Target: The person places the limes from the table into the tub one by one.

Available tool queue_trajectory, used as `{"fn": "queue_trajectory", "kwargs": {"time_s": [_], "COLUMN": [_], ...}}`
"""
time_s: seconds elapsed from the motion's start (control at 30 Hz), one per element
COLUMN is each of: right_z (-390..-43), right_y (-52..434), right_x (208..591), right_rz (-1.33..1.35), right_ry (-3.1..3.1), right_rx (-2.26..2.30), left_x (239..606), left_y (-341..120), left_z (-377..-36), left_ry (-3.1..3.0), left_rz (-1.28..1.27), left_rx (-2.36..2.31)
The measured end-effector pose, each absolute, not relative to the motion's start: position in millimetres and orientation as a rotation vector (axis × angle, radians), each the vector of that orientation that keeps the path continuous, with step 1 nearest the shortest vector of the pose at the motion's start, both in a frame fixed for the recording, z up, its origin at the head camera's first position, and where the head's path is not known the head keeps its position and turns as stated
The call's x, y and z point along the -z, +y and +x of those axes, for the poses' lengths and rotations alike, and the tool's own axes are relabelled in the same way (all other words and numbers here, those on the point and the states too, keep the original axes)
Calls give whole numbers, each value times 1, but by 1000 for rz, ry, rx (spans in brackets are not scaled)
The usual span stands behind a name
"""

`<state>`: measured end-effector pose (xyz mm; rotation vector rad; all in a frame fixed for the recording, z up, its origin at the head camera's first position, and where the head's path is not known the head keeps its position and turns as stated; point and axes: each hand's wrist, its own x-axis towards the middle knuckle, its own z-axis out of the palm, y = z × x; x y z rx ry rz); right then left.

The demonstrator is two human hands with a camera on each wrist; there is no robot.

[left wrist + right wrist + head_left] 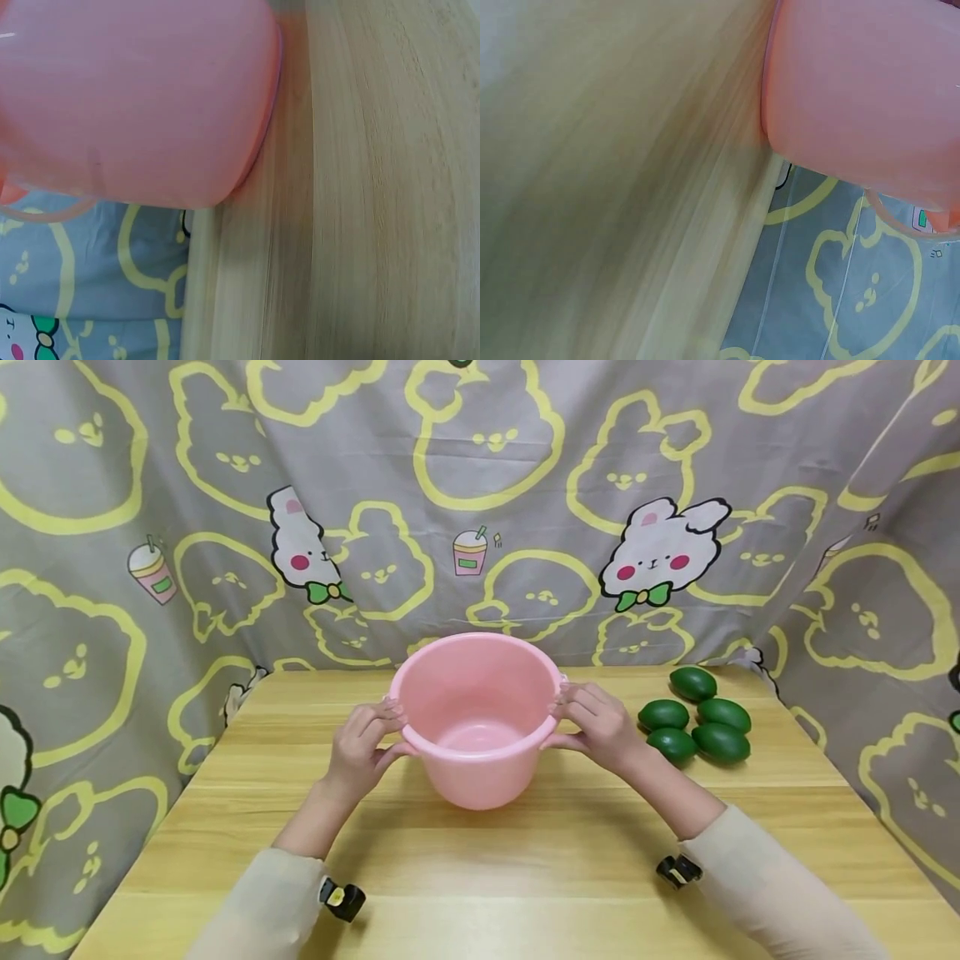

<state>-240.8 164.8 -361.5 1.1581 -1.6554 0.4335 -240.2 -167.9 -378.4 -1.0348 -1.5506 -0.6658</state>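
Observation:
A pink plastic bucket (480,777) stands upright on the wooden table, and its inside shows bare in the head view. My left hand (362,743) grips the rim on the left side, fingers over the edge and thumb towards the front. Opposite it, my right hand (600,727) holds the right side of the rim in the same way. Both wrist views show the bucket's outer wall (142,105) up close, with part of a thin pink handle (900,221) hanging on its far side. Neither hand appears clearly in its own wrist view.
Several smooth dark green oval fruits (722,743) lie grouped on the table to the right, beyond my right hand. The light wooden table (480,877) ends at a grey patterned curtain (525,527) at the back and sides. Black wrist cameras (345,900) sit below both forearms.

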Motion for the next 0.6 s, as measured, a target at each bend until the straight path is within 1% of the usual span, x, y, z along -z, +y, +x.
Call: {"fn": "queue_trajectory", "kwargs": {"time_s": [0.4, 0.6], "right_z": [-226, -222], "right_y": [176, 184], "right_x": [364, 363], "right_rz": [1097, 1146], "right_ry": [-1635, -1633], "right_rx": [-480, -532], "left_x": [380, 377], "left_y": [-156, -151], "left_z": [-239, -239], "left_ry": [-1593, -1619], "left_rz": [-1101, -1134], "left_rx": [703, 753]}}
